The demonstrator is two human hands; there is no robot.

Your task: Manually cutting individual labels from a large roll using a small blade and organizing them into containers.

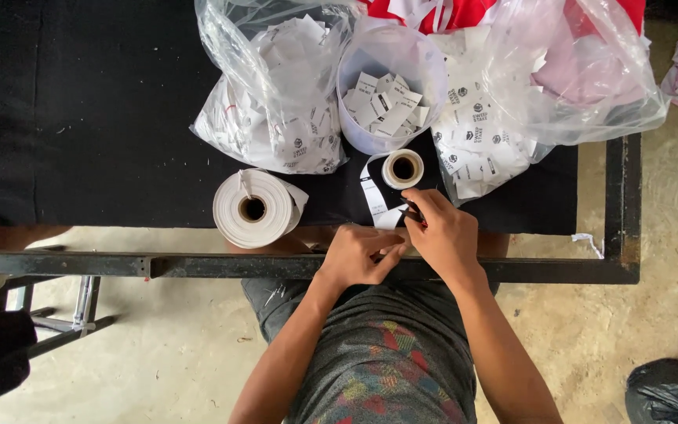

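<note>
Black table (80, 118), two label rolls (254, 208), two hands (402, 243) pinching strip (374, 200)

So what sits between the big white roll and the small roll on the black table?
In the head view, only bare black table lies between the big white roll and the small roll; the label strip hangs past the small roll's near side.

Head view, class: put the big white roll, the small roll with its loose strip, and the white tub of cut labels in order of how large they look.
1. White tub of cut labels
2. Big white roll, nearly alike, so unsure
3. Small roll, clearly smallest
</note>
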